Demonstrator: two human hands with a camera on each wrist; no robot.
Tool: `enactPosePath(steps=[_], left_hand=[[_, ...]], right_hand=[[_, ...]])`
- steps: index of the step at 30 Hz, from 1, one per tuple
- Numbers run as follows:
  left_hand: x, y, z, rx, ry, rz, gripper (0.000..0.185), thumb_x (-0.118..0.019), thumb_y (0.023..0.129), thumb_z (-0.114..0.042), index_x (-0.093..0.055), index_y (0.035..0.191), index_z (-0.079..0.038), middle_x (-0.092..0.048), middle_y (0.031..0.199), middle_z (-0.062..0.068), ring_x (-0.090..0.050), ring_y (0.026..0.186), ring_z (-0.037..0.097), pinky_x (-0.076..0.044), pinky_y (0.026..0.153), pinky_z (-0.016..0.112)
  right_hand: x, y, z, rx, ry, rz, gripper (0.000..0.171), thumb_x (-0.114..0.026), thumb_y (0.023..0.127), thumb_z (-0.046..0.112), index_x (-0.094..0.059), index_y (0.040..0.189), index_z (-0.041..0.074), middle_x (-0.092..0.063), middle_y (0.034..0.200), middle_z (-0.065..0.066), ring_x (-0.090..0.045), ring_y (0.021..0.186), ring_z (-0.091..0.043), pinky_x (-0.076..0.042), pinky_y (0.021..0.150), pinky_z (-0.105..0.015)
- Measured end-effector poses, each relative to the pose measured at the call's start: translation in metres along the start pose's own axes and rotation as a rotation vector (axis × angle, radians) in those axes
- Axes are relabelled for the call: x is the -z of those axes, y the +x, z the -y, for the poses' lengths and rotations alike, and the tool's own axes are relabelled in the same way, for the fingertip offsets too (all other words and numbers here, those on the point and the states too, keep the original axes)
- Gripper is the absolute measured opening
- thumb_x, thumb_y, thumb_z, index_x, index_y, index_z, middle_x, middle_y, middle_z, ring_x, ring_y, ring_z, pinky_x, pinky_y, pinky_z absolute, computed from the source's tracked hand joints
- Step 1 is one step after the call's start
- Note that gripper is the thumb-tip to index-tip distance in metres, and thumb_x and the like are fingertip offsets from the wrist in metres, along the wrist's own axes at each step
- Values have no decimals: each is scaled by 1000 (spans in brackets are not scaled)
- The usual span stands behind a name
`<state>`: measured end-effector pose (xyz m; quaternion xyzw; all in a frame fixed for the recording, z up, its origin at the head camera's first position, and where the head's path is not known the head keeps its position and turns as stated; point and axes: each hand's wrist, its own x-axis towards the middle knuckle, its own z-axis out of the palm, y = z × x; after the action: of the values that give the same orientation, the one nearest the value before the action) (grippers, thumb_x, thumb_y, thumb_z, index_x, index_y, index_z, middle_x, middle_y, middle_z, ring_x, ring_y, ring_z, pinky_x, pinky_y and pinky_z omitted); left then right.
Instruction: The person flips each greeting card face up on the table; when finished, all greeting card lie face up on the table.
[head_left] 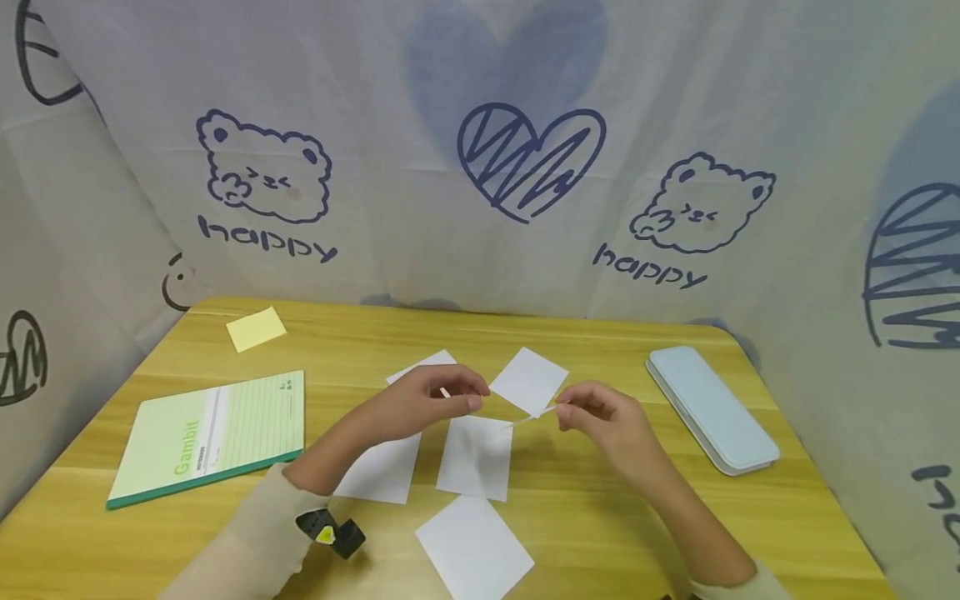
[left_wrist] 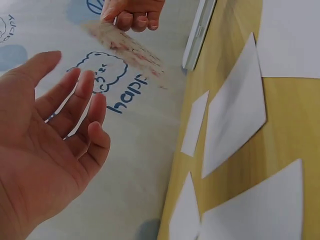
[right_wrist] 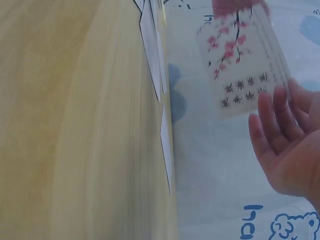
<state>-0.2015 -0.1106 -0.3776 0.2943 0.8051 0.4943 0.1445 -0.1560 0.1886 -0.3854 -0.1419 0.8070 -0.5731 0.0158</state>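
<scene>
A thin translucent card [right_wrist: 232, 62] with pink blossoms on a dark branch and rows of dark characters shows in the right wrist view. In the head view the same card [head_left: 534, 416] is nearly edge-on above the papers, and my right hand [head_left: 611, 421] pinches its right end between thumb and fingers. My left hand [head_left: 427, 402] hovers left of the card, thumb and fingers apart with nothing between them. From the left wrist, the left hand [left_wrist: 55, 125] has loosely bent fingers, and the card [left_wrist: 127, 47] is blurred. Below lie a white square paper [head_left: 476, 467] and several others.
A notebook [head_left: 247, 425] with a green spine lies at the left, and a yellow paper pad [head_left: 257, 329] sits behind it. At the right is a pale blue case [head_left: 708, 408]. A printed cloth [head_left: 390, 250] hangs along the table's back edge.
</scene>
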Motion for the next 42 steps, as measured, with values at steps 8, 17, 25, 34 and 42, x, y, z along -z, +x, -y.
enactPosePath(steps=[8, 17, 25, 34, 42], left_hand=[[-8, 2, 14, 26, -70, 4, 22, -67, 98, -30, -71, 115, -16, -69, 108, 0, -60, 100, 19, -50, 83, 35], [-17, 4, 13, 27, -36, -123, 17, -67, 97, -21, -73, 111, -14, -70, 103, 0, -59, 95, 20, -51, 82, 32], [-37, 7, -2, -29, 19, -72, 20, -65, 98, -19, -75, 114, -14, -70, 106, 0, -58, 89, 14, -48, 75, 26], [-39, 6, -10, 35, -65, -156, 33, -66, 99, -27, -65, 131, -19, -71, 107, -2, -62, 96, 16, -48, 84, 33], [-32, 6, -4, 53, -166, -343, 32, -67, 98, -25, -65, 127, -13, -71, 109, 2, -64, 105, 17, -46, 93, 37]], right_hand=[[-2, 2, 0, -72, -63, -147, 29, -67, 98, 36, -68, 107, 9, -66, 88, -12, -61, 78, -20, -53, 68, -26], [-3, 3, -3, -22, -252, -162, 23, -69, 97, 33, -68, 112, 16, -62, 95, -3, -55, 84, -22, -46, 67, -23], [-18, 4, 8, 127, -418, 10, 34, -70, 96, 19, -65, 129, 16, -69, 105, 3, -62, 98, -14, -53, 87, -41], [-14, -2, 10, 68, -257, -71, 21, -69, 96, 16, -67, 118, 17, -70, 100, 1, -66, 93, -15, -56, 81, -27], [-4, 3, 8, -39, 211, -175, 31, -64, 99, 12, -50, 124, 0, -66, 110, -15, -71, 94, -20, -59, 86, -34]])
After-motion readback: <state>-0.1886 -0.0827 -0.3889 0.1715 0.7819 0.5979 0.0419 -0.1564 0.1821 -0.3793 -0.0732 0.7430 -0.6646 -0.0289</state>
